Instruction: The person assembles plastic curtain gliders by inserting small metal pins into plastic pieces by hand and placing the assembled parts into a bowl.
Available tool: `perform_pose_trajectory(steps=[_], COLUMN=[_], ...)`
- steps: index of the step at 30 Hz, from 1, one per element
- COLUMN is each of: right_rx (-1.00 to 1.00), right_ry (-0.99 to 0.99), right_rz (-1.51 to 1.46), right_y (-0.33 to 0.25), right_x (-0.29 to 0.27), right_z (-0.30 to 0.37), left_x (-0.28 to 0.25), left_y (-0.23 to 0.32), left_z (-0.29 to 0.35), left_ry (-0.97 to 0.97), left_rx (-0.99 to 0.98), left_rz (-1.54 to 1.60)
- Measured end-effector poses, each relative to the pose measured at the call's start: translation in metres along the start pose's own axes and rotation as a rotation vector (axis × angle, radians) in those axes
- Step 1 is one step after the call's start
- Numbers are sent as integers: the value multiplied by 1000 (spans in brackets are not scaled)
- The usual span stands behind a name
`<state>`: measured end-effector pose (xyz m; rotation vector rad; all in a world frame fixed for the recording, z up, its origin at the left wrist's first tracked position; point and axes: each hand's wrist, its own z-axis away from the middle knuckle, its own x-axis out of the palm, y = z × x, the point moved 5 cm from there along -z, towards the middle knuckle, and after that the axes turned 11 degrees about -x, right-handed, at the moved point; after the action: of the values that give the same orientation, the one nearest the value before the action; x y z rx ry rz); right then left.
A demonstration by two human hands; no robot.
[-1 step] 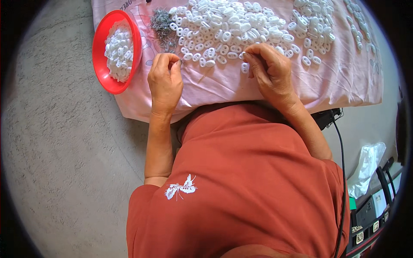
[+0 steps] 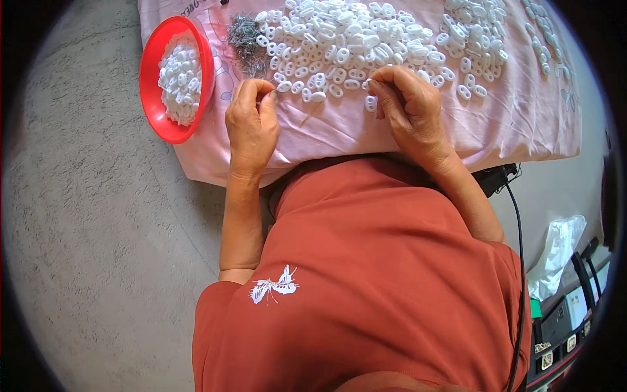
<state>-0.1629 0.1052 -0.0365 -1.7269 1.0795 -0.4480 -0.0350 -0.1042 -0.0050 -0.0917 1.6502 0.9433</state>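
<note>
My left hand (image 2: 251, 127) is closed, thumb against the bent forefinger, just below a heap of thin grey metal pins (image 2: 244, 38). Whatever sits between those fingertips is too small to make out. On the other side, my right hand (image 2: 413, 111) pinches a small white plastic piece (image 2: 367, 83) at its thumb and forefinger tips. Beneath that hand a loose white oval two-holed piece (image 2: 371, 103) lies partly covered by the fingers. A large pile of the same white oval pieces (image 2: 339, 49) spreads over the cloth beyond both hands.
A red bowl (image 2: 149, 98) of small white parts stands at the table's left edge. Pink cloth (image 2: 509, 124) covers the table. More white pieces (image 2: 473, 39) lie at the far right. A black cable (image 2: 520, 248) hangs by my right side, near a clear plastic bag (image 2: 555, 251).
</note>
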Motion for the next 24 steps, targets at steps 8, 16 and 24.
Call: perform_pose_trajectory(steps=[8, 16, 24], right_rx=[70, 85, 42], right_ry=[-61, -101, -105], right_rz=[-74, -136, -117], right_y=[-2, 0, -1], right_x=[-1, 0, 1], right_z=[-1, -1, -1], left_x=[27, 31, 32], left_y=[79, 95, 98], left_z=[2, 1, 1], left_ry=[-238, -293, -324], left_rx=[111, 186, 222], left_rz=[294, 278, 251])
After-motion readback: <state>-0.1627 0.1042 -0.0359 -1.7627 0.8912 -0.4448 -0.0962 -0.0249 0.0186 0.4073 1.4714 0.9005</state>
